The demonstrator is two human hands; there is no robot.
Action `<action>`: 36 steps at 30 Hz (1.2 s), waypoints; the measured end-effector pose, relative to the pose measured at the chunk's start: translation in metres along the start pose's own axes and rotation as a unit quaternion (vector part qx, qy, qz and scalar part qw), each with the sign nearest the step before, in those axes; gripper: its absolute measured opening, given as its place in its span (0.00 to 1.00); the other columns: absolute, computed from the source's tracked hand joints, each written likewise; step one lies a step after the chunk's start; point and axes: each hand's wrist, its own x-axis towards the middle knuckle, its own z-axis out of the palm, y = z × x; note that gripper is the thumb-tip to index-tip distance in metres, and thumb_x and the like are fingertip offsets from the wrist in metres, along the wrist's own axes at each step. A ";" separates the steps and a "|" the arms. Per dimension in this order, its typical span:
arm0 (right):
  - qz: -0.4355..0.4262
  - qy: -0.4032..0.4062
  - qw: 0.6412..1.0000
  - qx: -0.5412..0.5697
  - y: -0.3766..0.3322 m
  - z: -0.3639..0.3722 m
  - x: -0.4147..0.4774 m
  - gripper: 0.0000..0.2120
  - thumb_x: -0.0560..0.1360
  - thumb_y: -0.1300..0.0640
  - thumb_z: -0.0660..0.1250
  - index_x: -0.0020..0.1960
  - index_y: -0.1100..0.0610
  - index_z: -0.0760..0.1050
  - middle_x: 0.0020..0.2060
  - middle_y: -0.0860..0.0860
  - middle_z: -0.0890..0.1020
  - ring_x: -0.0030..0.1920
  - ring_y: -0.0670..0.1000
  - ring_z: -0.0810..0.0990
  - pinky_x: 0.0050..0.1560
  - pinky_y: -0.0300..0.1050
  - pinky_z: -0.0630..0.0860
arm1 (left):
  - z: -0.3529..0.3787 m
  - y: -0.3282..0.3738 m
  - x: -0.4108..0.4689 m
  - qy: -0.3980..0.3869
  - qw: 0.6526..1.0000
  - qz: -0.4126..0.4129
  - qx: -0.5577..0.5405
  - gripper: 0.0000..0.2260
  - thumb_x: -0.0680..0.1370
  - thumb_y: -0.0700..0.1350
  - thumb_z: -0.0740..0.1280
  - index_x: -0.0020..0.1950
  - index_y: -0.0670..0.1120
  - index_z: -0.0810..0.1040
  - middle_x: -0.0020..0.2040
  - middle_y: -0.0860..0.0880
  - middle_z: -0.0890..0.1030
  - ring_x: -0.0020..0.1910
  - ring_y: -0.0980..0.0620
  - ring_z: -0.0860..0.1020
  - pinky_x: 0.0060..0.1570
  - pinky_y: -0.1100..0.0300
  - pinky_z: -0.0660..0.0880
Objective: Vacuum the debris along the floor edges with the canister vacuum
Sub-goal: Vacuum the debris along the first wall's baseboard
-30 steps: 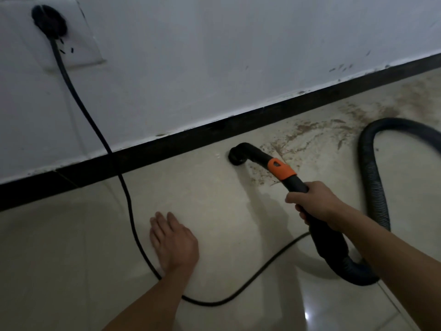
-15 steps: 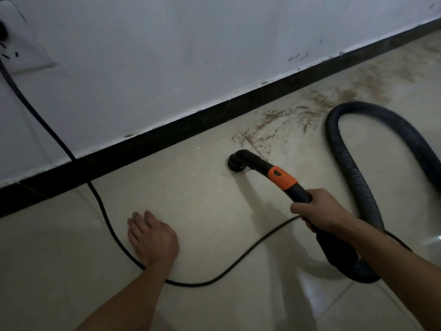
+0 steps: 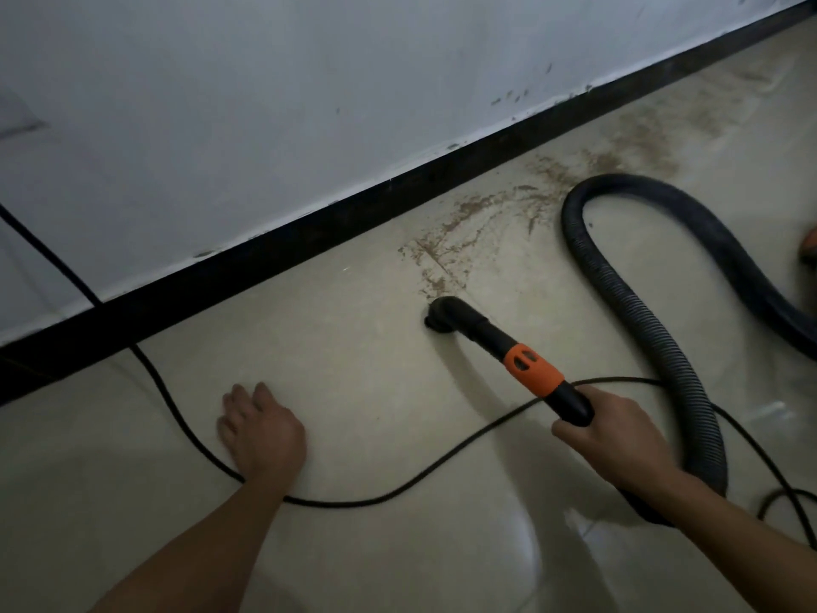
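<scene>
Vacuum wand (image 3: 530, 369) in right hand (image 3: 614, 440)

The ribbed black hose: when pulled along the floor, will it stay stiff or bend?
Probably bends easily: the hose lies in a loose loop. Its ribs might snag the power cord lying close by.

Single head-worn wide-angle view, aimed forward and down at the floor (image 3: 353, 369), black skirting (image 3: 309, 232) and wall (image 3: 309, 81). Set low and close, with left hand (image 3: 261, 431) and right hand (image 3: 614, 440) entering from the bottom edge.
</scene>
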 end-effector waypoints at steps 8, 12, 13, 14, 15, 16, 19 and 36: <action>0.057 -0.008 0.994 0.089 -0.001 0.002 0.020 0.09 0.65 0.50 0.72 0.38 0.52 0.75 0.26 0.52 0.80 0.27 0.53 0.80 0.32 0.52 0.79 | 0.003 0.060 0.008 -0.021 0.997 0.074 -0.025 0.22 0.81 0.43 0.56 0.75 0.39 0.60 0.77 0.37 0.57 0.76 0.39 0.54 0.74 0.48 0.49; 0.105 0.037 0.985 0.131 -0.009 0.001 0.040 0.08 0.67 0.53 0.73 0.39 0.54 0.75 0.28 0.54 0.81 0.28 0.57 0.81 0.35 0.53 0.80 | 0.012 0.069 0.016 -0.009 0.997 0.063 -0.045 0.22 0.81 0.44 0.56 0.74 0.38 0.62 0.76 0.37 0.58 0.76 0.39 0.54 0.75 0.48 0.47; 0.105 0.030 0.983 0.148 -0.012 0.002 0.042 0.07 0.67 0.54 0.72 0.38 0.55 0.75 0.27 0.53 0.81 0.26 0.55 0.80 0.32 0.51 0.79 | 0.016 0.068 0.015 -0.003 0.997 0.065 -0.048 0.22 0.81 0.44 0.57 0.74 0.37 0.62 0.76 0.36 0.58 0.76 0.39 0.54 0.75 0.47 0.47; 0.094 0.006 0.982 0.162 -0.015 0.005 0.043 0.07 0.67 0.55 0.72 0.38 0.56 0.75 0.24 0.52 0.79 0.23 0.53 0.78 0.28 0.48 0.76 | 0.019 0.066 0.015 0.003 0.996 0.070 -0.048 0.22 0.81 0.44 0.57 0.74 0.37 0.63 0.76 0.36 0.59 0.76 0.38 0.54 0.75 0.47 0.47; 0.078 -0.026 0.980 0.178 -0.018 0.009 0.042 0.07 0.67 0.56 0.72 0.38 0.56 0.75 0.22 0.51 0.78 0.21 0.51 0.76 0.25 0.45 0.73 | 0.022 0.063 0.014 0.011 0.996 0.075 -0.045 0.22 0.81 0.44 0.57 0.73 0.37 0.64 0.75 0.35 0.60 0.75 0.37 0.55 0.75 0.46 0.48; 0.067 -0.057 0.976 0.197 -0.019 0.011 0.040 0.06 0.68 0.57 0.72 0.38 0.56 0.75 0.21 0.50 0.76 0.20 0.49 0.74 0.23 0.42 0.71 | 0.024 0.062 0.013 0.019 0.996 0.078 -0.042 0.22 0.81 0.44 0.58 0.73 0.36 0.64 0.75 0.35 0.61 0.75 0.37 0.56 0.75 0.45 0.49; 0.094 -0.066 0.961 0.252 -0.021 0.006 0.046 0.06 0.70 0.61 0.72 0.41 0.61 0.75 0.21 0.50 0.75 0.20 0.50 0.71 0.22 0.41 0.70 | 0.028 0.061 0.012 0.018 0.996 0.074 -0.037 0.21 0.80 0.44 0.58 0.72 0.36 0.66 0.74 0.34 0.62 0.74 0.36 0.57 0.74 0.44 0.51; 0.072 -0.076 0.959 0.262 -0.046 0.018 0.087 0.05 0.69 0.60 0.71 0.40 0.59 0.75 0.22 0.50 0.76 0.21 0.51 0.73 0.25 0.42 0.71 | 0.032 0.062 0.013 0.061 0.995 0.078 -0.026 0.22 0.78 0.44 0.55 0.69 0.34 0.70 0.71 0.32 0.67 0.71 0.34 0.64 0.72 0.41 0.58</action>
